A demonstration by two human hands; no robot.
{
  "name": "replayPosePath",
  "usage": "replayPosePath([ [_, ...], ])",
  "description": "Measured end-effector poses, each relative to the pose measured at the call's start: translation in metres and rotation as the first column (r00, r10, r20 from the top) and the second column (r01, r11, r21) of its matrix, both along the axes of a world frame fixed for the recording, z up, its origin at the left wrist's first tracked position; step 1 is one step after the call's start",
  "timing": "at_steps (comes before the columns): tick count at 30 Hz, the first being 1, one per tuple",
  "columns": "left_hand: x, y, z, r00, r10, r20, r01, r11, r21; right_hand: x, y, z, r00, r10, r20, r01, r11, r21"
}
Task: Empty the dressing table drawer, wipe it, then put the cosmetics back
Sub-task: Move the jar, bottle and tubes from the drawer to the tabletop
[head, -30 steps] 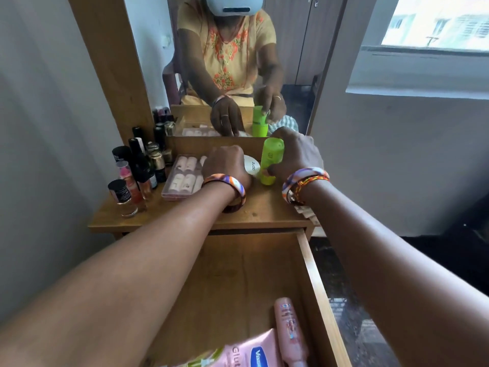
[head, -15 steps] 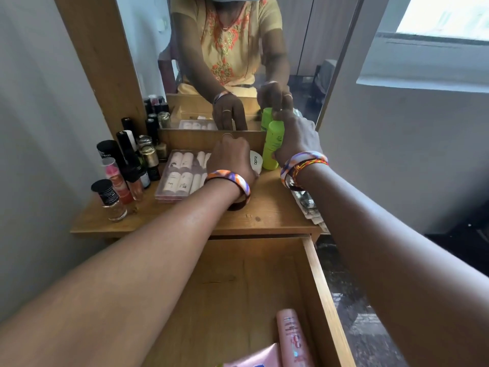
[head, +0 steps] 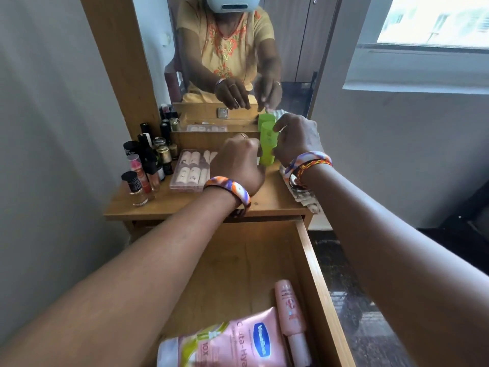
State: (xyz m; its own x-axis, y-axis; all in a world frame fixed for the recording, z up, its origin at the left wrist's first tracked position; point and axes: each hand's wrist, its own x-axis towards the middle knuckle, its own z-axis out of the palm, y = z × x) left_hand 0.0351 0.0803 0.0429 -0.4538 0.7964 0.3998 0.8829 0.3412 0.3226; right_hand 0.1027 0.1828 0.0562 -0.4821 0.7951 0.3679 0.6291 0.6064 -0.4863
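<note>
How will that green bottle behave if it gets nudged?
The green bottle is tall, narrow and upright, so it probably tips easily. Being round, it would likely roll once down. It looks like plastic, so probably light and not fragile.

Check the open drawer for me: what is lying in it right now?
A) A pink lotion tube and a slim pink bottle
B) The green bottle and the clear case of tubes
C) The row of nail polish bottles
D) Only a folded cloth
A: the pink lotion tube and the slim pink bottle lie side by side at the drawer's near end.
</note>
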Motion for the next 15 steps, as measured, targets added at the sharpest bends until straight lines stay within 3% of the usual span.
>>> replayPosePath([
  [3,0.021,-0.024,-0.014,0.989,-0.065,0.132,0.067,0.998,-0.005,0.019,-0.028,-0.002,0.996,0.083,0.037,-0.082,0.996,-0.039],
  [5,0.031,-0.039,-0.027,0.963,-0.097,0.253,0.128,0.986,-0.108,0.032,-0.048,-0.008,0.971,0.172,0.164,-0.165,0.985,-0.053],
  [9,0.042,-0.065,-0.061,0.943,-0.11,0.313,0.257,0.838,-0.481,0.056,-0.082,-0.042,0.771,0.367,0.52,-0.239,0.925,-0.296],
  [11,0.045,-0.075,-0.078,0.924,-0.081,0.375,0.292,0.783,-0.55,0.061,-0.094,-0.068,0.665,0.411,0.623,-0.219,0.906,-0.364],
  [15,0.049,-0.088,-0.092,0.904,-0.051,0.424,0.316,0.748,-0.584,0.071,-0.113,-0.103,0.581,0.379,0.72,-0.155,0.92,-0.359],
])
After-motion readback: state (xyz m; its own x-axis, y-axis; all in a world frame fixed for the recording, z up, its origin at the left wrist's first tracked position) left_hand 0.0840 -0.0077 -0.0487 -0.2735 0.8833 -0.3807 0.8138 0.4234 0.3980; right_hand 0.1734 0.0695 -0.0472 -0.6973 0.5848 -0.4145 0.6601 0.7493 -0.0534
